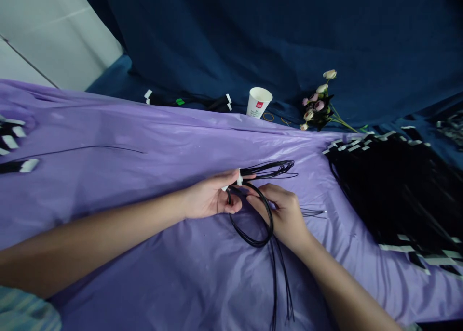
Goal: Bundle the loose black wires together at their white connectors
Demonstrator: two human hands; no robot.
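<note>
In the middle of the view, a bundle of thin black cables (265, 168) is looped together, with white tape or tags around it near my fingers. My left hand (213, 193) is closed on the bundle, thumb on top beside the white tag (239, 178). A larger round loop of black cable (253, 242) hangs below it. My right hand (284, 210) has its fingers bent and pinched at the cables inside that loop; its fingertips are partly hidden. Loose cable ends (275, 283) trail downward past my right wrist, and a few more stick out to its right.
A large pile of black cables with white tags (394, 191) lies at right. More tagged cables (14, 166) are at the left edge. Along the back stand a white paper cup (257, 102) and artificial flowers (318, 104). A purple cloth (119, 177) covers the table.
</note>
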